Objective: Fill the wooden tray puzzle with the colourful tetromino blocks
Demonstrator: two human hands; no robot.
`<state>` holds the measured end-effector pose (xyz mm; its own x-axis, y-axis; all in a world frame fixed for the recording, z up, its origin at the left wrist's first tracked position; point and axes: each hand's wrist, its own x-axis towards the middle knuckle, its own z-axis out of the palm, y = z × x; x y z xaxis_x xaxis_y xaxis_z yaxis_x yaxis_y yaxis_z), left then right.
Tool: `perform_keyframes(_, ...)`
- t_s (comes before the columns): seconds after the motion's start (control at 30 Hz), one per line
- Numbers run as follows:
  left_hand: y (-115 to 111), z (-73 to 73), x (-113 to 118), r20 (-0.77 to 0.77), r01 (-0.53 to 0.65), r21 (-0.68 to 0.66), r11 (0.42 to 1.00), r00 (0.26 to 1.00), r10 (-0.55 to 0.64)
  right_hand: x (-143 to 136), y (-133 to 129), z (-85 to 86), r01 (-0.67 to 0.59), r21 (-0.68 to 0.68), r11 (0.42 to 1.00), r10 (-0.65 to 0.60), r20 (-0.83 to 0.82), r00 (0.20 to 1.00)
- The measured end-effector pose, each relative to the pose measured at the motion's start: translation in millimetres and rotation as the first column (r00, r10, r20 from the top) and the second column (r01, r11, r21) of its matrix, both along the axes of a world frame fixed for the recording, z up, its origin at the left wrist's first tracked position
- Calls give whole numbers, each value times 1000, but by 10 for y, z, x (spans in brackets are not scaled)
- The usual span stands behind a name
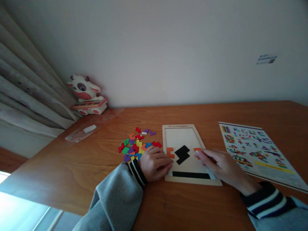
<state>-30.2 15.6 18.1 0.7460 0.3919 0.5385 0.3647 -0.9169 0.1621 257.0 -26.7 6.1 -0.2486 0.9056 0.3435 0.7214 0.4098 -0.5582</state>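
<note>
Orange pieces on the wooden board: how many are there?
2: one orange piece inside the left edge of the board, the other at the fingertips of the right hand. The hands may hide more.

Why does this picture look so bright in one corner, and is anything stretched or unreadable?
Head view: strong light washes out the lower left corner and leaves a pale sheen on the tabletop; the upper right corner darkens; edges look stretched, wide-angle style; small print on the sheet and wall label is unreadable.
</note>
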Motion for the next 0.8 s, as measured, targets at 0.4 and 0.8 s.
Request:
perform_keyframes(0.4, 35, -63, -35, -31, -3, -93, 996, 1000, 0, 74, 36, -135, -30, 12, 999, 30, -11, 999)
perform_keyframes(0.8, -2, -137, -3, -96, -35, -152, 988, 995, 20, -78, 104, -32, -256, 93, 962, 250, 71, 966)
